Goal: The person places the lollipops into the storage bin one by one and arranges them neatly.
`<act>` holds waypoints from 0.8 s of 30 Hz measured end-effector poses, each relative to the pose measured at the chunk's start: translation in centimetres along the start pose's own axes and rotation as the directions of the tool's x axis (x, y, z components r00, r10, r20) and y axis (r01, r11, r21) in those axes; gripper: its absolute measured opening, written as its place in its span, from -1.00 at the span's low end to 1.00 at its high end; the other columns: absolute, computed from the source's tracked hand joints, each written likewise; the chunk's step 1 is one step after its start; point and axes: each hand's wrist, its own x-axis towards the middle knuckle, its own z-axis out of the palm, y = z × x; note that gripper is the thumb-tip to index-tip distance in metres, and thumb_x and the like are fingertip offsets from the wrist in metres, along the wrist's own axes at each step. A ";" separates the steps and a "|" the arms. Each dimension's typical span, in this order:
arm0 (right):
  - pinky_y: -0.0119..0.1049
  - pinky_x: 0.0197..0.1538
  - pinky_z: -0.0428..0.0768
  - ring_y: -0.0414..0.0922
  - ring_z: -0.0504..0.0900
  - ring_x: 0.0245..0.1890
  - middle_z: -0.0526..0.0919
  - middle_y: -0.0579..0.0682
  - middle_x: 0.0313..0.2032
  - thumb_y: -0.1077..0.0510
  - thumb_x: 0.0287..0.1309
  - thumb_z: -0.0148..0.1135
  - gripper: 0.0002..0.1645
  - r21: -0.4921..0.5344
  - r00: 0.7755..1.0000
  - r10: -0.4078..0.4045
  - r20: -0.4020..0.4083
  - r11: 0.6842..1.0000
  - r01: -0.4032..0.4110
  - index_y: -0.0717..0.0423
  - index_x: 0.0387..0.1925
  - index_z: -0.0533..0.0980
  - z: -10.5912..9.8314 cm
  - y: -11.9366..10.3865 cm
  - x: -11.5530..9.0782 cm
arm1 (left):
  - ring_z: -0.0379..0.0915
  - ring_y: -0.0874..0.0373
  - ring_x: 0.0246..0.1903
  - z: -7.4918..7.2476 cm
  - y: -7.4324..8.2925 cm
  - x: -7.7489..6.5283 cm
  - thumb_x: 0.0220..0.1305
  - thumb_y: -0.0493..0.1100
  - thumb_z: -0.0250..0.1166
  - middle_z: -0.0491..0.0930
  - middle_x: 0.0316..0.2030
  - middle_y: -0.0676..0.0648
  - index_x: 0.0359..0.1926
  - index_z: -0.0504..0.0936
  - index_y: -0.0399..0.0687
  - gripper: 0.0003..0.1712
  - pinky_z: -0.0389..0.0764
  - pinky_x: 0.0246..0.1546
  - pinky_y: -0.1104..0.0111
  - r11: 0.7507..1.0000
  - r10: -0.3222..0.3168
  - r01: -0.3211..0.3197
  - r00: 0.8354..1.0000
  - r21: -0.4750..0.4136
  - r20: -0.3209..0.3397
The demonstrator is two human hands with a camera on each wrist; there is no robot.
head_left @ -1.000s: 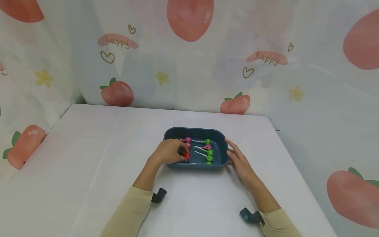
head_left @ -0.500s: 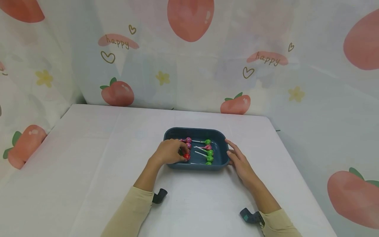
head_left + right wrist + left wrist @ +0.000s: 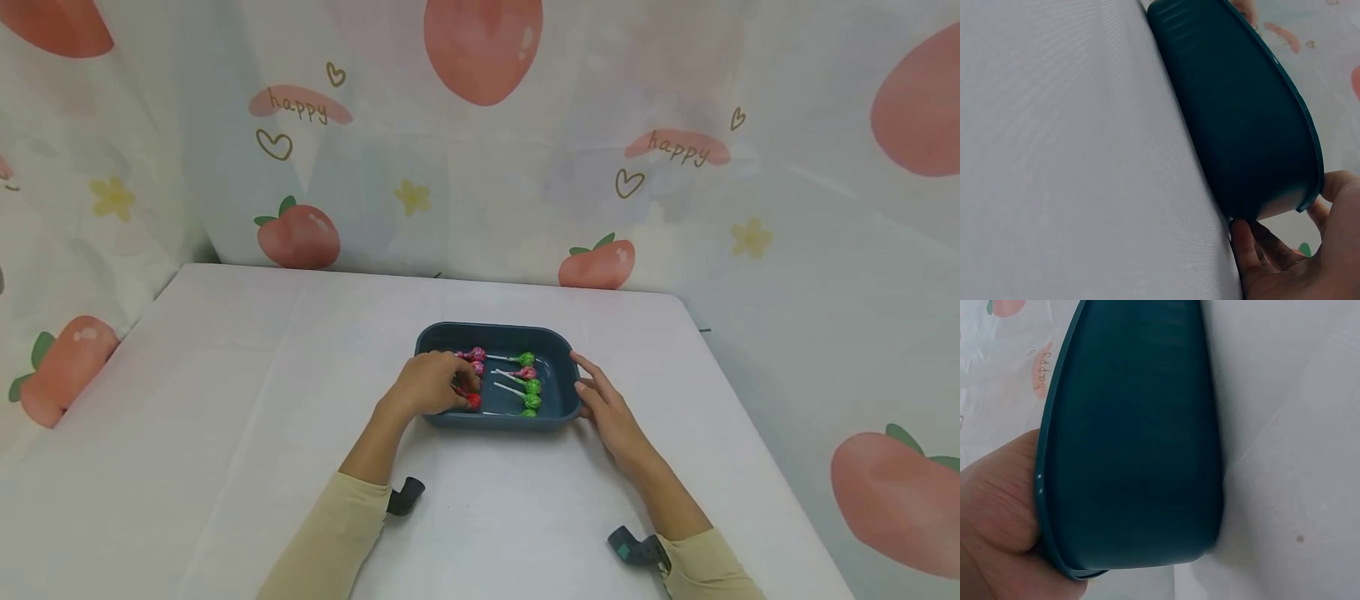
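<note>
A dark teal tray (image 3: 555,379) stands in the middle of the table, with several lollipops in it. My left hand (image 3: 431,383) reaches over its left end, fingers bent down inside. Thumb and index finger stand slightly apart, right at a red lollipop (image 3: 474,402) near the front wall. The left wrist view shows the tray's outer wall (image 3: 1135,437) and part of the hand behind the rim; the fingertips are hidden. At the right end, my right hand (image 3: 611,417) touches the tray's outside with extended fingers, some at the rim and some low by the base.
Green lollipops (image 3: 532,402) lie on the tray's right side, with a pink lollipop (image 3: 527,372) among them. More pink lollipops (image 3: 477,354) lie at the back left. The white tablecloth (image 3: 300,350) spreads around the tray, before a patterned curtain (image 3: 487,200).
The red lollipop has dropped slightly toward the tray's front, and the left thumb and index finger have moved apart a little. The right hand and tray have not moved.
</note>
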 end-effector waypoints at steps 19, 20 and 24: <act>-0.42 0.04 0.52 0.10 0.40 0.25 0.31 0.20 0.44 -0.14 0.64 -0.11 -0.39 0.011 1.000 -0.022 0.006 1.000 0.022 -0.41 0.60 0.13 0.2 0.0 0.0 | 0.58 0.18 -0.27 -1.3 -0.8 -0.4 0.20 -0.39 0.50 0.70 -0.24 0.00 -0.13 0.76 -0.16 -0.79 0.63 -0.18 0.36 0.960 0.084 -0.075 0.996 -0.270 0.024; -0.41 0.04 0.52 0.10 0.40 0.24 0.31 0.20 0.43 -0.14 0.64 -0.11 -0.39 0.013 1.000 -0.020 0.005 1.000 0.020 -0.41 0.60 0.13 0.2 0.1 0.1 | 0.57 0.19 -0.27 -1.4 -0.9 -0.4 0.20 -0.39 0.50 0.70 -0.24 0.01 -0.13 0.77 -0.15 -0.78 0.63 -0.19 0.37 0.959 0.089 -0.080 0.996 -0.273 0.022; -0.41 0.05 0.51 0.10 0.40 0.26 0.30 0.20 0.45 -0.16 0.64 -0.11 -0.39 0.002 1.000 -0.017 0.005 1.000 0.017 -0.44 0.60 0.13 0.2 0.1 0.1 | 0.55 0.18 -0.26 -1.5 -1.2 -0.4 0.20 -0.37 0.50 0.70 -0.23 0.02 -0.10 0.77 -0.14 -0.77 0.61 -0.20 0.35 0.953 0.101 -0.090 0.995 -0.289 0.022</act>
